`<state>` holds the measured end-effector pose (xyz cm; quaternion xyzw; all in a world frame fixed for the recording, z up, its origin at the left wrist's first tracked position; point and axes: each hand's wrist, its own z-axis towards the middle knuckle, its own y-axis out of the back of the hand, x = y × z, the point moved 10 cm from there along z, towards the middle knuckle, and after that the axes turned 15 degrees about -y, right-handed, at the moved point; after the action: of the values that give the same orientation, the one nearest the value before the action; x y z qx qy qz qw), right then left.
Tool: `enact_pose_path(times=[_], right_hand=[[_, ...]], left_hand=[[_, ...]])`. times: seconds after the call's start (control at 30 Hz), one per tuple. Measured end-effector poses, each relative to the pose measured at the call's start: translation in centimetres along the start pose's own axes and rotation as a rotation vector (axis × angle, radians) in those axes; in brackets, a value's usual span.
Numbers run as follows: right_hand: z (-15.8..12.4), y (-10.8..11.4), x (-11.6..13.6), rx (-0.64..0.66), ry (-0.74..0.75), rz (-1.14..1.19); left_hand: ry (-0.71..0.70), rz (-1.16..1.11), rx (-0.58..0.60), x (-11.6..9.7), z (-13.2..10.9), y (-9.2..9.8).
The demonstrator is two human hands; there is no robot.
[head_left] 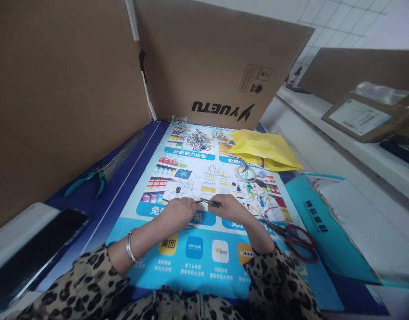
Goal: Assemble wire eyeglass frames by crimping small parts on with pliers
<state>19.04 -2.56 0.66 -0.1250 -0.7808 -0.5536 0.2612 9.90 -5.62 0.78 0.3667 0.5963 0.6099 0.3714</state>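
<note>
My left hand [180, 214] is closed in a pinch near the middle of the printed sheet, a silver bangle on its wrist. Its fingertips hold a thin wire [195, 200], whose fine end is hard to make out. Facing it, my right hand [228, 207] grips a slim pointed metal tool [209, 202], its tip aimed at the left fingertips. Whether that tip touches the wire I cannot tell. Just beyond the hands lie bent wire pieces [215, 170] and a coil of wire [246, 172].
Red-handled scissors [301, 243] lie right, beside a teal box lid [319, 218]. A yellow pouch [264, 149] and a tangled wire pile [198, 138] sit farther back. Teal-handled pliers [101, 180] and a phone [41, 253] are left. Cardboard walls [204, 58] enclose the back and left.
</note>
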Motion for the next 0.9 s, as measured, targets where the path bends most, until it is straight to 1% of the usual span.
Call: enact_pose_path(times=[0.2, 0.37, 0.5, 0.63, 0.77, 0.9], right_hand=[[-0.3, -0.4, 0.1, 0.064, 0.02, 0.004], [-0.2, -0.6, 0.1, 0.069, 0.023, -0.008], [0.0, -0.1, -0.5, 0.075, -0.019, 0.107], [-0.1, 0.0, -0.7, 0.096, -0.024, 0.157], [-0.3, -0.1, -0.4, 0.121, -0.008, 0.216], [-0.4, 0.9, -0.5, 0.078, -0.026, 0.3]], left_hand=[[-0.01, 0.008, -0.076, 0.0, -0.1, 1.4], [0.007, -0.004, -0.099, 0.3, 0.0, 1.7], [0.054, -0.111, -0.113, 1.0, -0.2, 2.3], [0.095, -0.217, -0.125, 1.6, -0.5, 2.9], [0.09, -0.168, -0.105, 1.6, -0.5, 2.6], [0.054, -0.058, -0.112, 1.2, -0.4, 2.3]])
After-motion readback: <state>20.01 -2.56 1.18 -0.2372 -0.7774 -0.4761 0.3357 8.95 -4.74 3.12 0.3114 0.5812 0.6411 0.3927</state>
